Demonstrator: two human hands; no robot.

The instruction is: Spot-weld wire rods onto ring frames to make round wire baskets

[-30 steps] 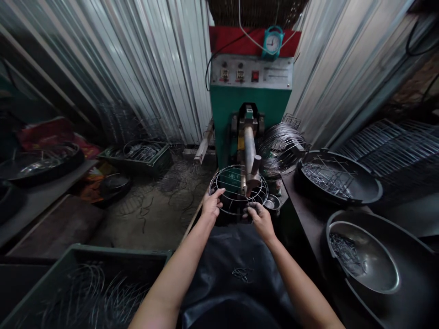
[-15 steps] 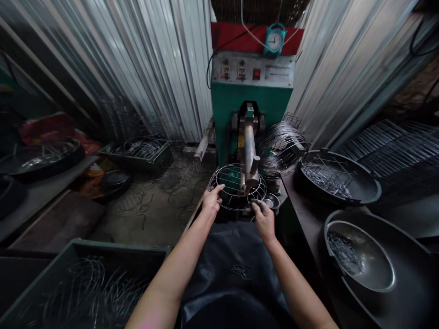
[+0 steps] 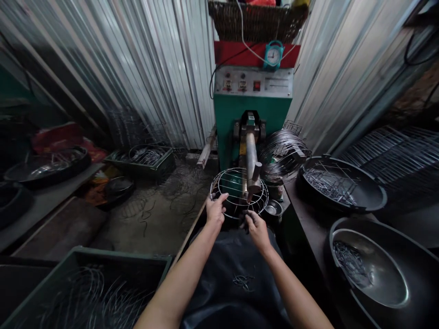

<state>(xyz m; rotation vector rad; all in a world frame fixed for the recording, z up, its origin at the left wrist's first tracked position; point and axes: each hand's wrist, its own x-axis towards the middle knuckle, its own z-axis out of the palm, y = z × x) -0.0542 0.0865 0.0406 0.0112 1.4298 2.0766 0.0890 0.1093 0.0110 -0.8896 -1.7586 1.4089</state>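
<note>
A round wire rack of concentric rings and cross wires sits under the metal arm of a green machine. My left hand grips its left rim, thumb on top. Close to the near rim, my right hand is pinched, its dark fingertips just below the arm's copper-coloured tip. What those fingers hold is too small to make out. Several short bent wires lie on the black apron over my lap.
Wire rings hang right of the arm, above a small metal bowl. Black pans with wire pieces and a steel bowl stand on the right. Green crates of bent wires sit left. A teal clock hangs on the machine.
My right hand has moved left along the near rim, towards the middle. My left hand still holds the rack's left side. The whole view has shifted slightly, the scene now lower.
</note>
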